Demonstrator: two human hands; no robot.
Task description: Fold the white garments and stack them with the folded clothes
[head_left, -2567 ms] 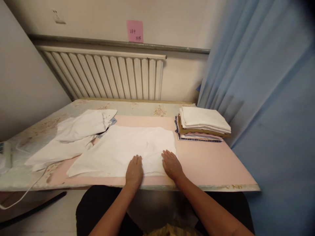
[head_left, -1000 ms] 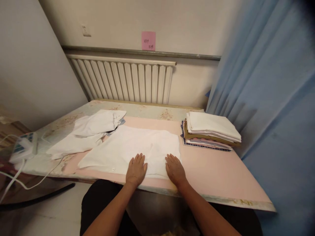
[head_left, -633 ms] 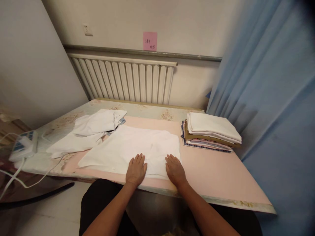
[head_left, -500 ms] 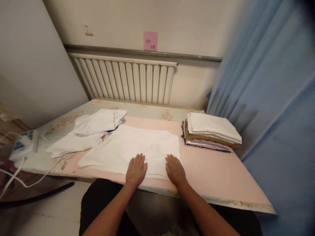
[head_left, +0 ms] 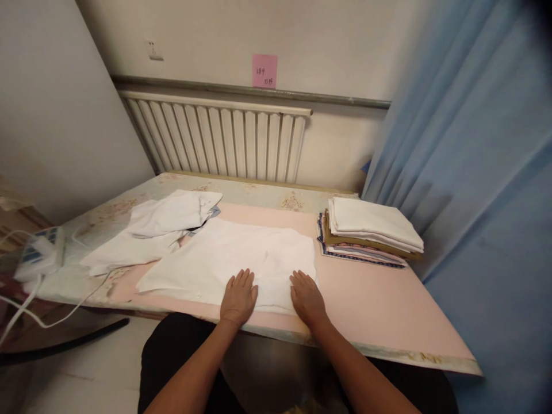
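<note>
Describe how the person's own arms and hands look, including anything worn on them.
Both the left hand and the right hand are gloveless, with no ring visible on the fingers. The left forearm and right forearm are bare: no sleeve, watch or cable shows on either. No markings can be made out.

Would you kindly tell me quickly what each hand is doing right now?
Left hand: open, palm down on the white cloth, gripping nothing.
Right hand: open, flat on the same cloth.
</note>
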